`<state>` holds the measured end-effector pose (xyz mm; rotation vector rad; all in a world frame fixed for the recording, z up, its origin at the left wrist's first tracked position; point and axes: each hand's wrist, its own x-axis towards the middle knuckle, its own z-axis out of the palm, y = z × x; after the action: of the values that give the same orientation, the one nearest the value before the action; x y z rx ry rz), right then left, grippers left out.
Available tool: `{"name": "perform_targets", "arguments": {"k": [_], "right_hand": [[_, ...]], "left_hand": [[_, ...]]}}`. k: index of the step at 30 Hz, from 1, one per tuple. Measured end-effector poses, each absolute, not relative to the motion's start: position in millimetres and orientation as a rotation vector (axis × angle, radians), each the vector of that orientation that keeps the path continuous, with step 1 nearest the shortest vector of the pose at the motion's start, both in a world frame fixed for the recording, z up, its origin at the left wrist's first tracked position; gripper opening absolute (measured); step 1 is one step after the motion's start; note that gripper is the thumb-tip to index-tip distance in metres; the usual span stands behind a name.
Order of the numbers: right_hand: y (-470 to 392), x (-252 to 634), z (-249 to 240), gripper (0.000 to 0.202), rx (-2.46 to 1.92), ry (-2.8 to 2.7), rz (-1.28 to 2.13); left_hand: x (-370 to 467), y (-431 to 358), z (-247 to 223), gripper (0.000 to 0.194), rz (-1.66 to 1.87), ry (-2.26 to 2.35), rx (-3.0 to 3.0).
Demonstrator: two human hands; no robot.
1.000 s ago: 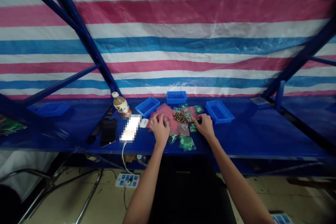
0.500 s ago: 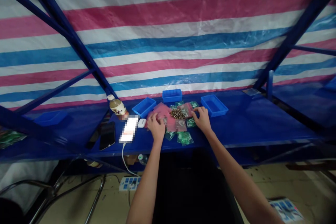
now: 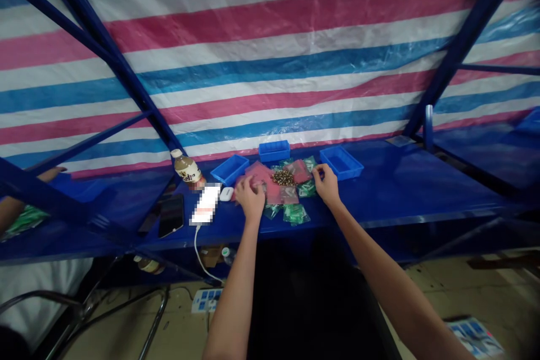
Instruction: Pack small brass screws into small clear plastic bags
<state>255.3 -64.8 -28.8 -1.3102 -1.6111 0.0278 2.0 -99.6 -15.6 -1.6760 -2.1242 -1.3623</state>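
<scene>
My left hand rests on the left side of a pile of pink plastic bags, its fingers spread and bent over them. On top of the bags lies a heap of small brass-coloured metal pieces. At the right edge of the pile is my right hand, thumb and fingers curled together as in a pinch; whatever is between them is too small to make out. Small clear bags with green contents lie around and under the pink ones, close to both hands.
Three blue trays, left, middle and right, stand behind the pile. To the left are a drink bottle, a white case, a lit phone on a cable and a dark phone. Another person's arm reaches in far left.
My right hand has drawn slightly away from the bags, with its fingers more curled. My left hand stays on the pink bags. Another person's arm has come into view at far left.
</scene>
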Motion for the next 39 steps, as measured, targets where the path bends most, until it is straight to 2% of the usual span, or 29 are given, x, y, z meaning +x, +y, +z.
{"name": "perform_targets", "arguments": {"k": [3,9,13,15,20,39], "right_hand": [[-78,250,-24,0.027,-1.282,-1.631,-0.021],[-106,225,-10,0.024,-0.991,-2.027,-0.173],[-110,219,-8,0.029,-0.875,-2.186,-0.331],[-108,219,-9,0.029,-0.883,-2.204,-0.455],[-102,219,-15,0.031,-0.854,-2.251,-0.617],[-106,215,-15,0.027,-0.853,-2.209,-0.691]], "left_hand": [[10,-108,-7,0.036,-1.305,-1.949,-1.766],[25,-121,1,0.058,-0.981,-1.337,-2.232],[21,-116,-9,0.034,-0.85,-1.141,-2.241],[19,-112,-16,0.029,-0.831,-1.099,-2.242],[19,-107,-25,0.028,-0.812,-1.046,-2.226],[18,-112,-23,0.031,-0.841,-0.924,-2.167]]}}
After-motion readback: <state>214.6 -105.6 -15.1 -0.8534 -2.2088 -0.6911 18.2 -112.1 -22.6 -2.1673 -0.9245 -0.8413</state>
